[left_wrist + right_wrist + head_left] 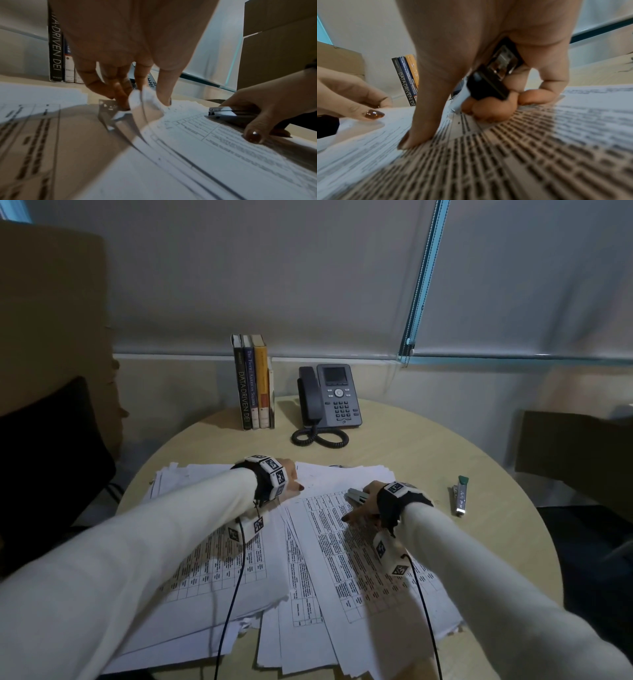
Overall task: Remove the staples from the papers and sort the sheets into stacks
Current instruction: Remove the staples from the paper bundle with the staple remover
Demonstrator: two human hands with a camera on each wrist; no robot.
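Left hand (130,56) pinches the lifted top corner of the papers (329,546); right hand (364,508) grips the staple remover (229,113), thumb pressing the sheet. Remover's nose points at that corner, just to its left (staple itself not visible)

From the head view, my left hand's (291,474) fingertips vanish behind its wrist band, upper centre. In the right wrist view the small black-and-chrome metal stapler tool (493,79) is half buried in my right hand (488,54); printed white table sheets (539,148) blur below.
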